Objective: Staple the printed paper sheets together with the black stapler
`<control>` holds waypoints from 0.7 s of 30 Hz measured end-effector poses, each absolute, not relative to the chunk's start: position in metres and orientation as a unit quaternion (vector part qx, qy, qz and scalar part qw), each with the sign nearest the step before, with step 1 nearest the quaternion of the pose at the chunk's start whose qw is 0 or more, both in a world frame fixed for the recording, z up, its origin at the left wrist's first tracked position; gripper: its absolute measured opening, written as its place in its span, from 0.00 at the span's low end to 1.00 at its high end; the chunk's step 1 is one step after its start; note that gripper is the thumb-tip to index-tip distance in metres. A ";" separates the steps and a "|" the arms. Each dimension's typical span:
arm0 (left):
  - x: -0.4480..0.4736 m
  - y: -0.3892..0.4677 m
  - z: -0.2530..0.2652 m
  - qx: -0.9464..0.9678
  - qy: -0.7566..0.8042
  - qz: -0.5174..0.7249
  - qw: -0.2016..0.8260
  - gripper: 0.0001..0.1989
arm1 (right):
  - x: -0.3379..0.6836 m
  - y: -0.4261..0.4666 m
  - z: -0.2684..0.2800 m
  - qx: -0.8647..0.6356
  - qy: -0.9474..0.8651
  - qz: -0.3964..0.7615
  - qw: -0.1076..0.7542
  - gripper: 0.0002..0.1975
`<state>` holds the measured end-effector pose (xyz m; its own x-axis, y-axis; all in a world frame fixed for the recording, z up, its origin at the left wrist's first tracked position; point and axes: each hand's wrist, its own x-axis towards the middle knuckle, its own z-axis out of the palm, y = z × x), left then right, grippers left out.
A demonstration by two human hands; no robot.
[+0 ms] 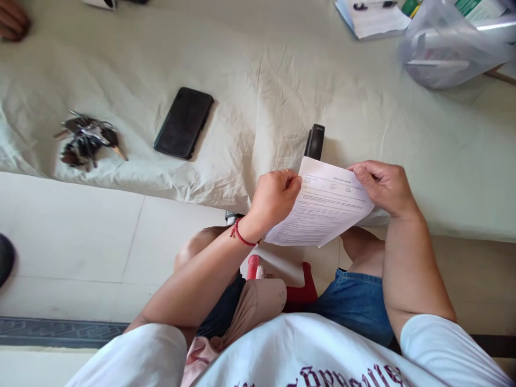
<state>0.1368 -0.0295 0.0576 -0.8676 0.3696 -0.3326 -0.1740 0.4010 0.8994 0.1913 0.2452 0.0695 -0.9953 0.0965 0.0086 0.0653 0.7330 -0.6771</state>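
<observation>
A printed sheet of paper [326, 204], possibly more than one sheet, is held up over my lap at the edge of the bed-like surface. My left hand [276, 196], with a red cord bracelet at the wrist, pinches its left edge. At the upper right corner my right hand [382, 185] grips it between thumb and fingers. Just behind the paper's top edge, a black stapler-like object [315, 141] rests on the cloth, its lower part hidden by the paper.
A black phone [184, 123] and a bunch of keys [91, 140] lie on the pale cloth [258, 70] to the left. At the upper right are a notepad [377, 19] with a pen and a translucent plastic bag [439, 54] of items. Someone's fingers [14, 21] show at the top left.
</observation>
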 end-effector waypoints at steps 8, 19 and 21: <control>0.137 -0.042 0.055 -0.006 0.792 0.556 0.252 0.13 | 0.192 0.282 0.075 -0.131 -0.880 0.435 -0.139 0.25; 0.129 -0.056 0.047 -0.018 0.790 0.567 0.233 0.12 | 0.181 0.268 0.057 -0.232 -0.747 0.612 -0.116 0.28; 0.129 -0.057 0.045 -0.018 0.787 0.571 0.234 0.12 | 0.180 0.267 0.051 -0.227 -0.739 0.625 -0.107 0.28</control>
